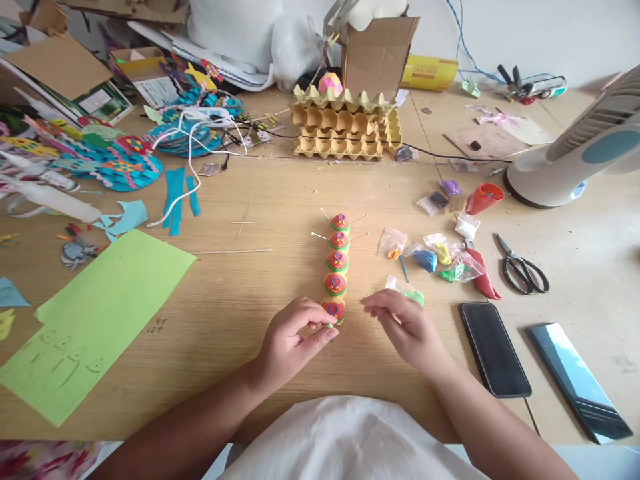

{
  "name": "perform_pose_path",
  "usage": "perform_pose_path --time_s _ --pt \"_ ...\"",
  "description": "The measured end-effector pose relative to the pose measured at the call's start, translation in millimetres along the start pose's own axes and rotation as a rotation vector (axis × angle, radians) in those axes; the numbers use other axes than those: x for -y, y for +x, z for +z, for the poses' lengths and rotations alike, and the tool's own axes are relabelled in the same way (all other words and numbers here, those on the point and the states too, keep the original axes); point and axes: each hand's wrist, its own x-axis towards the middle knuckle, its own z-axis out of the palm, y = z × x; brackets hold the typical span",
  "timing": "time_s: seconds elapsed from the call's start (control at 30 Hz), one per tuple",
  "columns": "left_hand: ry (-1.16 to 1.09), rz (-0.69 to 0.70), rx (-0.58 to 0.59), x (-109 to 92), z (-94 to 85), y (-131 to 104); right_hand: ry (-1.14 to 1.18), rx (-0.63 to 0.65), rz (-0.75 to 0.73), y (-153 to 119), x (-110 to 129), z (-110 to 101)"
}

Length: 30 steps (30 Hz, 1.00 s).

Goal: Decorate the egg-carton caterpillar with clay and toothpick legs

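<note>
My left hand (pixel 293 333) is at the near end of the egg-carton caterpillar (pixel 337 261), its thumb and forefinger pinching a small pale green lump (pixel 330 325). That caterpillar is a row of several bumps decorated in red, green and yellow, lying straight away from me. Thin white-tipped sticks (pixel 360 234) poke out at both sides of its far end. To its right, my right hand (pixel 407 327) is raised with thumb and fingers closed together; whatever they hold, if anything, is too small to make out.
Bagged modelling clay (pixel 425 259), scissors (pixel 523 265) and two phones (pixel 495 350) lie to the right, a fan (pixel 575 147) behind. Green paper (pixel 117 300) is at left. Stacked egg cartons (pixel 340 127) and blue paper crafts (pixel 110 163) line the back, with a white cable (pixel 190 160).
</note>
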Motion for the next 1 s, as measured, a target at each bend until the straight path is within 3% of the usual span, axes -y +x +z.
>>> perform_pose_path --time_s 0.2,0.3,0.67,1.0 --pt "0.003 0.055 0.017 -1 -1.7 1 0.493 0.121 0.19 -9 3 23" --pt "0.004 0.071 0.025 -1 -2.0 2 0.587 0.151 0.252 -12 4 25" --pt "0.025 0.009 0.029 -4 1.6 3 0.324 0.157 0.127 -14 10 27" --pt "0.03 0.093 0.081 -3 -0.4 3 0.304 0.172 0.175 -14 7 29"
